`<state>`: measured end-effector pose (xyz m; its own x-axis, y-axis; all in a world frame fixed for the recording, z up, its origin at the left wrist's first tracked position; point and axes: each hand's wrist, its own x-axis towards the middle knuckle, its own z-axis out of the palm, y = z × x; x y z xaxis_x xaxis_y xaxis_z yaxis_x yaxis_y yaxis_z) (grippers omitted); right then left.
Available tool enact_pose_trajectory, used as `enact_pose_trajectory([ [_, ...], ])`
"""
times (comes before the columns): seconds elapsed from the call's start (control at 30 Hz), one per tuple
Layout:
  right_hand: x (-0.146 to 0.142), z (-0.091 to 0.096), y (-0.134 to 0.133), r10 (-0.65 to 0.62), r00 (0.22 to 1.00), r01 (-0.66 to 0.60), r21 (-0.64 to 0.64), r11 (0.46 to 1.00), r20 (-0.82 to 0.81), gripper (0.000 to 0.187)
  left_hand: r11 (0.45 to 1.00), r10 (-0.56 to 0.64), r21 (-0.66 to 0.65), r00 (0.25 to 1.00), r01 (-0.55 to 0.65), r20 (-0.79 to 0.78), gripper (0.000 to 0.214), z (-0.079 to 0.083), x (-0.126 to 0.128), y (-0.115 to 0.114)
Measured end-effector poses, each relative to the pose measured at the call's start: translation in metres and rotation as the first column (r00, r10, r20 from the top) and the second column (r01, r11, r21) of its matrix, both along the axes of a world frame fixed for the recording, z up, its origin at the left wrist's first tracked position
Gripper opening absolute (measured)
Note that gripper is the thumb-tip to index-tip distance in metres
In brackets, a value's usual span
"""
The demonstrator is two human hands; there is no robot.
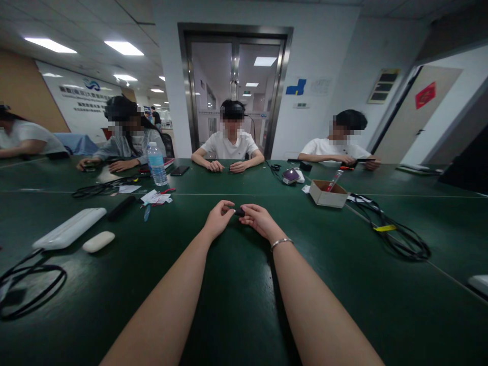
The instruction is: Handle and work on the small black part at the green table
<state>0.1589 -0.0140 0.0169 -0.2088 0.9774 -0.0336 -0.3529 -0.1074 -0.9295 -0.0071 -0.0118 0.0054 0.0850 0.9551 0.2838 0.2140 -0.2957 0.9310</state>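
Black and small, a plastic piece [239, 212] sits pinched between the fingertips of the left hand [218, 218] and right hand [259, 218] just above the green worktop [236, 305], apparently mid-fiddling, so any next move needs a steady two-handed grip.

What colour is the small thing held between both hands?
Black; the small thing shows in the head view.

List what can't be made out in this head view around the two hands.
- Small black object: pinched between the left hand and right hand; too small and mostly covered by fingertips to identify.
- Cardboard box: its wall hides most of the contents; only a red-tipped item pokes out.
- Black cable: cut off by the left edge.
- White item: cut off by the right edge.
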Motion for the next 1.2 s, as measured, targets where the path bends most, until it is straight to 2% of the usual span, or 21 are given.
enact_pose_trajectory([
  [0.13, 0.0004, -0.0013, 0.0008, 0.012, 1.000, -0.012, 0.012, 1.000, -0.015, 0.007, 0.996, -0.016, -0.089, 0.999, 0.019, 0.038, 0.027, -0.0002, 0.0007, 0.0012],
  [0.27, 0.0005, -0.0014, 0.0009, 0.017, 1.000, -0.017, 0.008, 1.000, -0.014, 0.004, 0.998, -0.031, -0.050, 1.000, 0.031, 0.001, 0.026, -0.0017, 0.0014, 0.0024],
  [0.4, 0.0006, -0.0010, 0.0003, 0.028, 1.000, -0.028, 0.018, 0.999, -0.005, 0.005, 0.995, -0.049, -0.085, 0.999, 0.050, 0.006, 0.027, -0.0023, 0.0014, 0.0023],
  [0.5, 0.0006, -0.0012, 0.0003, 0.029, 1.000, -0.029, 0.018, 0.999, -0.002, 0.006, 0.999, -0.030, -0.029, 0.999, 0.029, -0.019, 0.027, -0.0028, 0.0015, 0.0020],
  [0.93, 0.0002, 0.0008, -0.0006, 0.032, 0.999, -0.032, 0.000, 0.999, 0.007, 0.003, 0.999, -0.031, 0.025, 0.996, 0.033, -0.079, 0.028, -0.0009, 0.0002, -0.0010],
  [1.2, -0.0001, -0.0006, 0.0009, 0.036, 0.999, -0.036, -0.006, 0.999, 0.009, 0.002, 0.999, -0.041, -0.016, 0.995, 0.040, -0.087, 0.033, -0.0006, 0.0025, -0.0024],
])
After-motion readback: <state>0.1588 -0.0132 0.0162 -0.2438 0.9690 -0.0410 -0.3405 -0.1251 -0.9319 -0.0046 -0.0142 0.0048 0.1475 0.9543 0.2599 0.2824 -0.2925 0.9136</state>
